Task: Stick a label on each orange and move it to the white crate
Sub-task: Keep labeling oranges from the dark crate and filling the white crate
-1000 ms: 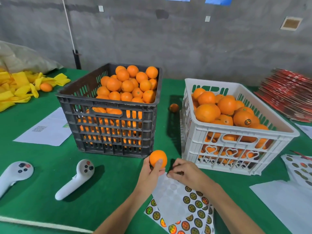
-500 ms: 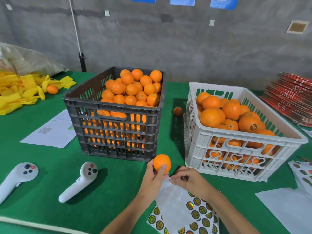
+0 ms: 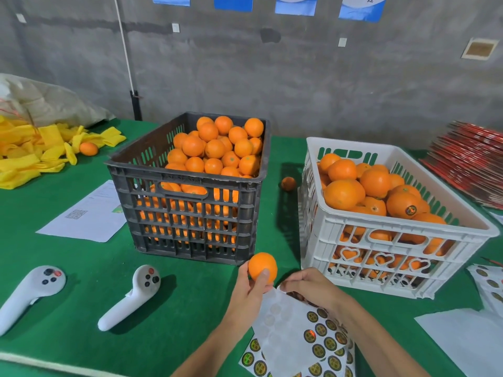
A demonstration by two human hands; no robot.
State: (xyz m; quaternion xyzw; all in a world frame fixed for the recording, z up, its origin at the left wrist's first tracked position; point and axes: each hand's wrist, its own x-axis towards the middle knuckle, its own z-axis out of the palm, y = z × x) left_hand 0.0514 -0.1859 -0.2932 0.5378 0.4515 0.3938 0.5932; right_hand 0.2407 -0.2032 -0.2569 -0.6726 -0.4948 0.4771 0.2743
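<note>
L hand grips an orange between thumb and fingers, held up just in front of the black crate's near corner. R hand is curled, fingertips pinching at the top edge of the sticker sheet, which lies on the table under both wrists (whether a label is already lifted I cannot tell). Green table carries it all. Black crate sits centre, heaped w/ oranges; white crate stands to its right, apart from it, also piled w/ oranges, one showing a round label. Yellow wrappers lie far left, red stack far right. A paper sheet lies left of the black crate. Two white controllers lie near left. One loose orange sits between the crates.
</note>
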